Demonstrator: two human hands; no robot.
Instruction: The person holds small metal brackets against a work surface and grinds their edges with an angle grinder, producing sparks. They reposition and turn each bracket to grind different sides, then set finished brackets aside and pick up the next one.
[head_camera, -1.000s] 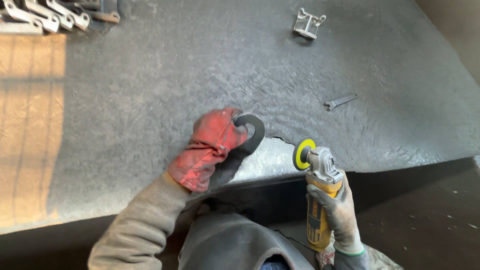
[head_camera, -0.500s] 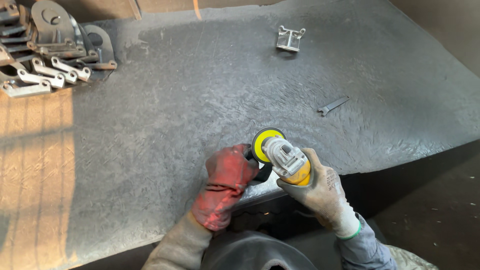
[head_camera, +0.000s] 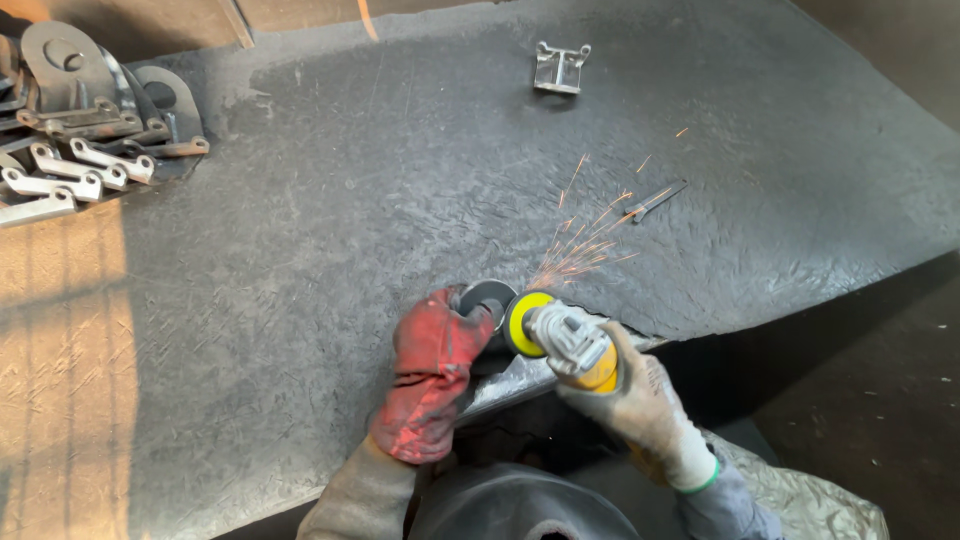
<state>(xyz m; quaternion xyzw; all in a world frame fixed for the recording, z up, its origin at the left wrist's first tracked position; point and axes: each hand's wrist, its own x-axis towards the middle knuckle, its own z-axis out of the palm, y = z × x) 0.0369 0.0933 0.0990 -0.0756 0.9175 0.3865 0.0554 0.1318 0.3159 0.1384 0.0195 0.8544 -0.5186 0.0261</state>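
My left hand (head_camera: 432, 362), in a red glove, presses down on a dark ring-shaped metal part (head_camera: 490, 298) at the near edge of the dark rough mat (head_camera: 350, 200). My right hand (head_camera: 640, 400), in a grey glove, grips an angle grinder (head_camera: 565, 340) with a yellow disc. The disc touches the metal part's right side, and orange sparks (head_camera: 590, 240) fly away toward the far right.
A heap of grey metal brackets (head_camera: 80, 150) lies at the far left. A single small bracket (head_camera: 560, 68) stands at the far middle, and a thin metal piece (head_camera: 655, 200) lies to the right. The mat's near edge drops to a dark floor (head_camera: 860, 400).
The grinder came in from the right and now meets the metal part, throwing sparks. The view has shifted, so the bracket heap shows at left.
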